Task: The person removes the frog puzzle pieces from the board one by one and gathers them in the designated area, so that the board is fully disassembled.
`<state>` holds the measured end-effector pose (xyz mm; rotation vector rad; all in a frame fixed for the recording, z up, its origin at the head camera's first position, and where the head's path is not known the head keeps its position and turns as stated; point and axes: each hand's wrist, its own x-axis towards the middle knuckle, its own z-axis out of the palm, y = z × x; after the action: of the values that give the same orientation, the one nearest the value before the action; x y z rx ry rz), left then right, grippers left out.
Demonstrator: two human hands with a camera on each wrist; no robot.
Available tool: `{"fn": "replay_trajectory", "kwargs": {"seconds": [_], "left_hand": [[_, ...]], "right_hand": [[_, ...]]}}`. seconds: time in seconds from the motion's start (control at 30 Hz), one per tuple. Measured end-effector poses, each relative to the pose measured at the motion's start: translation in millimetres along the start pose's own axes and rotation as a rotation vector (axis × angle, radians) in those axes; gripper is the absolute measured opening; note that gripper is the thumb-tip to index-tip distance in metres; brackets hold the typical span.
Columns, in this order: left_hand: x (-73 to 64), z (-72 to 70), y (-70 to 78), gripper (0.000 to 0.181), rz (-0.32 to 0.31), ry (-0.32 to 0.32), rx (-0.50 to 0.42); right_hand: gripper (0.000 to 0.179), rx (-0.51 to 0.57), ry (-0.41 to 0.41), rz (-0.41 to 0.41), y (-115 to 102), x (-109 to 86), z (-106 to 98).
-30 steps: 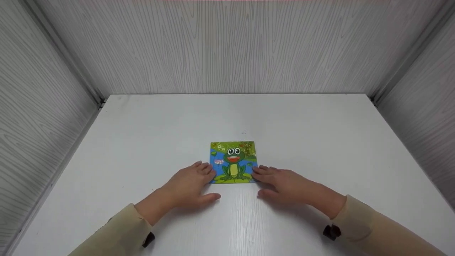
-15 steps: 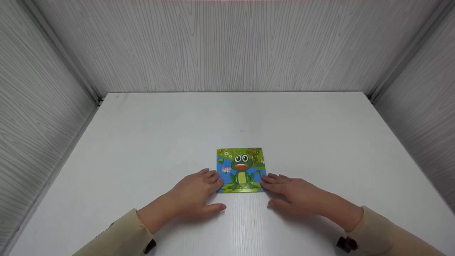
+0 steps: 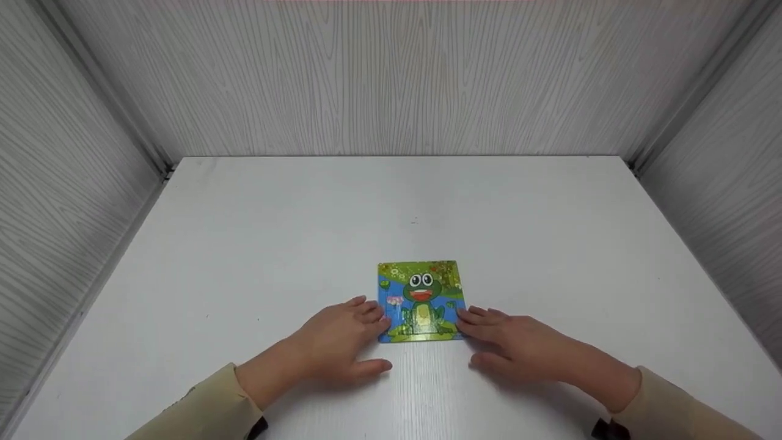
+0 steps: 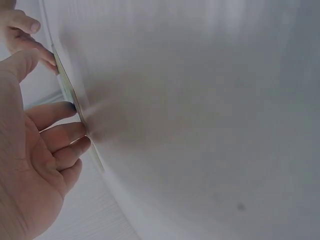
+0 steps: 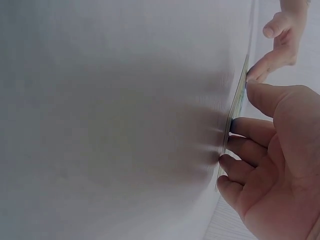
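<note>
A square frog picture puzzle (image 3: pixel 421 299) lies flat on the white table, its green frog set against blue water and green leaves. At its left edge, my left hand (image 3: pixel 339 339) touches the lower corner with its fingertips, thumb spread toward the middle. My right hand (image 3: pixel 522 345) mirrors this at the right edge, fingertips on the lower right side. Seen from the left wrist, the puzzle (image 4: pixel 67 85) is a thin board edge-on, with the left hand's fingers (image 4: pixel 62 135) along it. In the right wrist view the right hand (image 5: pixel 270 170) reaches its edge likewise.
The white table (image 3: pixel 275 214) stretches out around the hands. Pale wood-grain panels stand behind it (image 3: pixel 391 79) and on both sides. Long beige sleeves (image 3: pixel 201 403) cover the forearms.
In the head view the puzzle and both hands have shifted toward the person and a little right. Both hands stay at the puzzle's sides.
</note>
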<state>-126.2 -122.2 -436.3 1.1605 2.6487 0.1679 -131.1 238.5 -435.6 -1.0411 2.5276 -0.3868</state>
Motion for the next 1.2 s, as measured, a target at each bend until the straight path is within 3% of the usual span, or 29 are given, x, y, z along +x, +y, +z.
{"fn": "replay_trajectory", "kwargs": {"seconds": [0.3, 0.53, 0.77, 0.97, 1.2], "left_hand": [[4.8, -4.8, -10.2, 0.075, -0.013, 0.046, -0.013], [12.8, -5.9, -22.6, 0.079, -0.010, 0.023, -0.007], [13.4, -4.5, -25.2, 0.078, 0.008, 0.006, -0.026], [14.3, -4.7, -24.7, 0.077, -0.009, 0.008, -0.033], [14.8, -1.0, -24.2, 0.073, -0.036, 0.024, -0.058]], "right_hand": [[0.069, 0.001, -0.001, 0.004, -1.2, -1.0, -1.7], [0.068, 0.000, 0.019, -0.026, 0.8, -0.7, -0.5], [0.062, -0.001, 0.070, -0.051, 0.1, 5.9, -8.8], [0.050, 0.105, 0.233, -0.086, -4.7, 28.0, -36.5], [0.047, 0.218, 0.290, -0.054, -6.3, 67.5, -65.2]]}}
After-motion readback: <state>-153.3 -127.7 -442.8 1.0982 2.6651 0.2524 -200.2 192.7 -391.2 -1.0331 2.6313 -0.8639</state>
